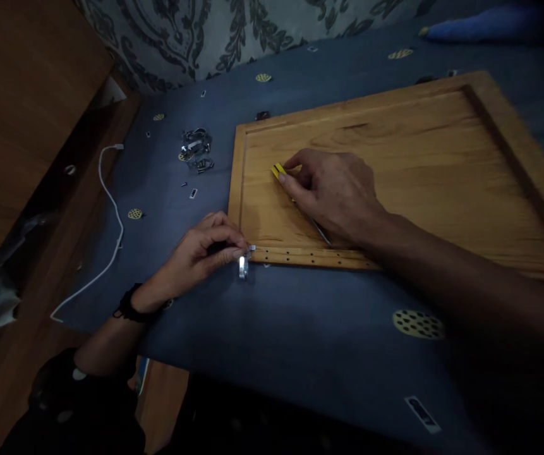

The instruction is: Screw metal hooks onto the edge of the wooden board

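A wooden cabinet door panel lies flat on a blue patterned cloth. My right hand rests on the panel, fingers closed round a screwdriver with a yellow handle; its shaft shows under the palm. My left hand pinches a small metal hinge piece against the panel's near left corner, beside a row of small holes in the panel's front edge.
A pile of metal hinges lies on the cloth left of the panel, with small screws scattered nearby. A white cable runs down the cloth's left edge. Wooden furniture stands at left; a patterned wall is behind.
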{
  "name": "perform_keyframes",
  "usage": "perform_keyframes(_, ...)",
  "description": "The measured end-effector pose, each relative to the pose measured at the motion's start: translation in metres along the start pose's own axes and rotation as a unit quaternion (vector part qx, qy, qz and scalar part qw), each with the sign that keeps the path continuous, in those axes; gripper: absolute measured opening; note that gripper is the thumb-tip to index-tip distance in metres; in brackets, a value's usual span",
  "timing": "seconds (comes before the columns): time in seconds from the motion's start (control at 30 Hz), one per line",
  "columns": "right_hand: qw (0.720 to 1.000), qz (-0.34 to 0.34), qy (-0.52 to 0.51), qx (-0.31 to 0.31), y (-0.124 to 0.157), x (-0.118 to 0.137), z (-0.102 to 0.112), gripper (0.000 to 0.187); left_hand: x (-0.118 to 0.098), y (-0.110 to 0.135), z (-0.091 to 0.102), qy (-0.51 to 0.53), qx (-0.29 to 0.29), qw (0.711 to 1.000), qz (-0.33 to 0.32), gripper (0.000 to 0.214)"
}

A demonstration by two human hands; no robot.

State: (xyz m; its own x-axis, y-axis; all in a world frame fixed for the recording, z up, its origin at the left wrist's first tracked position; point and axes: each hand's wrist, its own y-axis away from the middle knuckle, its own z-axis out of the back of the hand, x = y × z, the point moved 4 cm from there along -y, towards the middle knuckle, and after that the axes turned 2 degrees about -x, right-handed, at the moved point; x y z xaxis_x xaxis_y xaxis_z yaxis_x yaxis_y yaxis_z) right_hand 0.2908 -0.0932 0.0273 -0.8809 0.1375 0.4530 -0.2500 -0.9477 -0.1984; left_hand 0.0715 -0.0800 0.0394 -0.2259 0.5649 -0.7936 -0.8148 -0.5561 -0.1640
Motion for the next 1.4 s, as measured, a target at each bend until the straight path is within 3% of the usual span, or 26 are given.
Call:
perform_keyframes(0.2, 1.000, 0.008, -0.001, -0.001, 0.000, -0.002, 0.000, 0.036, 0.001, -0.002, 0.002, 0.018, -0.002, 0.999, -0.033, 0.008)
perform_keyframes(0.47, 1.000, -0.006, -0.002, 0.012, 0.002, 0.001, 0.003, 0.038, 0.004, -0.004, 0.004, 0.071, 0.013, 0.997, -0.013, 0.008)
perform_keyframes(0.77, 1.000, 0.001, -0.024, -0.009, 0.002, 0.003, 0.008, 0.038, 0.003, -0.003, 0.004, 0.056, 0.011, 0.998, 0.021, 0.012)
perform_keyframes(0.93, 0.990, 0.130, -0.028, -0.057, 0.027, 0.028, 0.018, 0.033, 0.002, -0.003, 0.002, 0.036, 0.014, 0.999, 0.011, 0.017)
perform_keyframes(1.0, 0.976, 0.205, -0.071, -0.003, 0.044, 0.037, 0.012, 0.028, 0.002, -0.003, 0.003, 0.017, 0.013, 1.000, 0.004, 0.019)
perform_keyframes(1.1, 0.956, 0.262, -0.128, 0.021, 0.068, 0.041, 0.002, 0.025, 0.002, -0.001, 0.004, 0.004, 0.006, 1.000, 0.008, 0.023)
perform_keyframes(1.27, 0.939, 0.299, -0.165, 0.025, 0.083, 0.037, -0.007, 0.022, 0.007, 0.002, 0.009, 0.043, -0.032, 0.998, 0.041, 0.026)
perform_keyframes(1.4, 0.935, 0.298, -0.190, 0.041, 0.081, 0.034, -0.008, 0.025, 0.009, 0.003, 0.007, 0.051, -0.019, 0.997, 0.055, 0.027)
